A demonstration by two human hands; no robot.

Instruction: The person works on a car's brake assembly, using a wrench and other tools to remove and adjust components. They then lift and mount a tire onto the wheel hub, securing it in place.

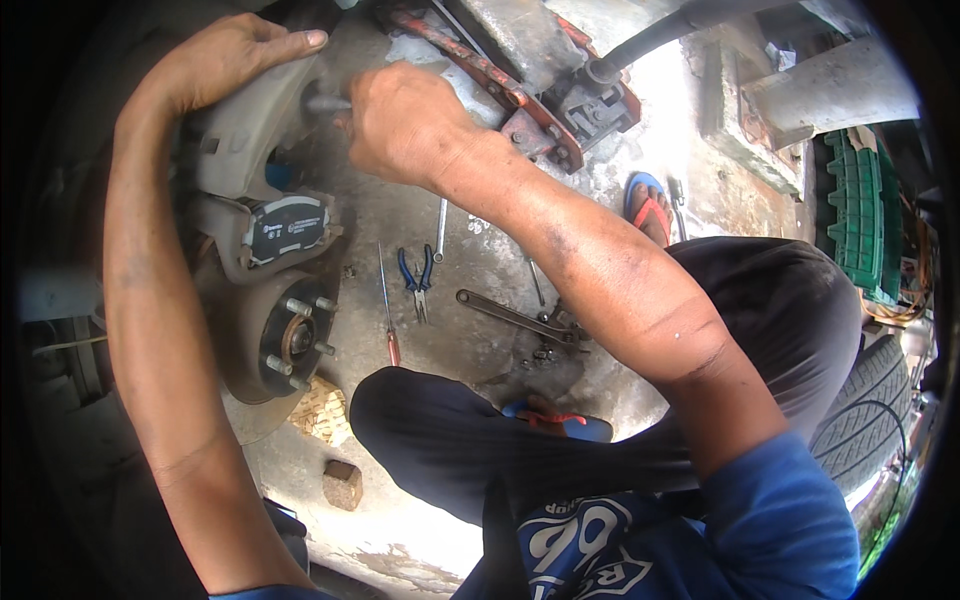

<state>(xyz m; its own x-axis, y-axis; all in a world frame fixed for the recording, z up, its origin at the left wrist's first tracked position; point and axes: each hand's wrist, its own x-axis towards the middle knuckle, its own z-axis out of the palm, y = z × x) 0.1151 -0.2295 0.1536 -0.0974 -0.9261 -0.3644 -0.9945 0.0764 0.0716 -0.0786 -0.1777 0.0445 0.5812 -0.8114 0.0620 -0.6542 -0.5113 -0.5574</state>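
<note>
My left hand [230, 62] lies over the top of a grey brake caliper [232, 165], thumb stretched along its edge and fingers curled round its far side, partly hidden. Just right of it, my right hand [402, 118] is closed in a fist. A short metal piece [326, 103] sticks out of that fist toward the caliper; blur hides what kind it is. Below the caliper sits a dark brake pad [288, 229] in its bracket. Nearer to me is the wheel hub [297, 338] with several bare studs, on the brake disc [240, 330].
On the concrete floor lie a screwdriver [391, 340], blue-handled pliers [417, 280], a spanner [441, 230] and a dark wrench [510, 318]. A red floor jack [530, 105] stands beyond. A block [343, 485] lies near my knee; a green crate [855, 215] and a tyre [865, 415] are at right.
</note>
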